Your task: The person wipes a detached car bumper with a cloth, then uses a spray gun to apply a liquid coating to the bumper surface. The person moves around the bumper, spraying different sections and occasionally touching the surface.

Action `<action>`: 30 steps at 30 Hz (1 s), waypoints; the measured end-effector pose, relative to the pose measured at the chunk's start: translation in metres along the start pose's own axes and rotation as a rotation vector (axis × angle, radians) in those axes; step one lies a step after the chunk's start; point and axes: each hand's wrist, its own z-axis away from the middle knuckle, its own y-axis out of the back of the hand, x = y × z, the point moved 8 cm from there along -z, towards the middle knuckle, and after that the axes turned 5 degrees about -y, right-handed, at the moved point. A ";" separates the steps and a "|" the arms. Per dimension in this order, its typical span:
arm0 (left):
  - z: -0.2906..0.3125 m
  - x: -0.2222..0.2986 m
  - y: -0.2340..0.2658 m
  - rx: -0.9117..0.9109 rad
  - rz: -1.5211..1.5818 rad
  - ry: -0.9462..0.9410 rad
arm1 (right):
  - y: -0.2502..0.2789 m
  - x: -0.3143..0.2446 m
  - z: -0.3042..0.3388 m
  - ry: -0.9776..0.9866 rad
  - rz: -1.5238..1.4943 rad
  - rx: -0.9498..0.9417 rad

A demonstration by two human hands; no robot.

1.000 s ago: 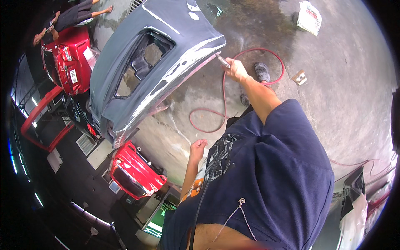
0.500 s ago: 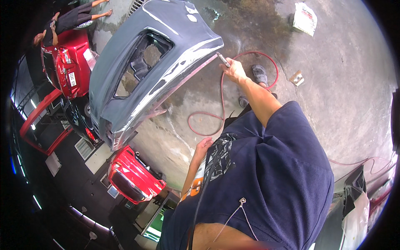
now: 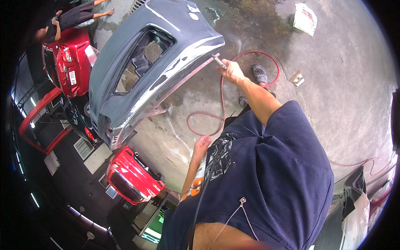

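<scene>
A grey car bumper (image 3: 183, 50) with white sanded or bare patches fills the upper middle, propped on a reddish stand (image 3: 151, 112). My right hand (image 3: 233, 71) is closed round a small silvery air blow gun (image 3: 219, 62), its tip just off the bumper's near right corner. A red hose (image 3: 223, 96) drops from under that hand to the floor. My left hand (image 3: 202, 144) hangs beside my shirt front, away from the bumper, with its fingers loosely curled and nothing visible in them.
The hose lies in loops on the wet-stained concrete floor by my feet (image 3: 259, 74). A white container (image 3: 305, 19) and a small box (image 3: 297, 78) stand on the right. Red cars (image 3: 68, 62) and a person in dark clothes (image 3: 75, 18) are at the left.
My right hand has drawn slightly down and left, the blow gun tilting with its tip lower and a little away from the bumper corner. My left hand has barely moved.
</scene>
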 end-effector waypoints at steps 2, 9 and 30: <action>0.002 -0.002 0.002 0.015 -0.006 -0.001 | 0.004 0.003 -0.006 -0.017 0.074 0.054; -0.001 -0.022 0.010 0.023 -0.006 -0.024 | 0.021 0.016 -0.025 -0.171 0.022 0.048; -0.001 -0.016 0.013 0.053 -0.037 -0.061 | 0.008 -0.008 -0.002 -0.038 -0.166 0.036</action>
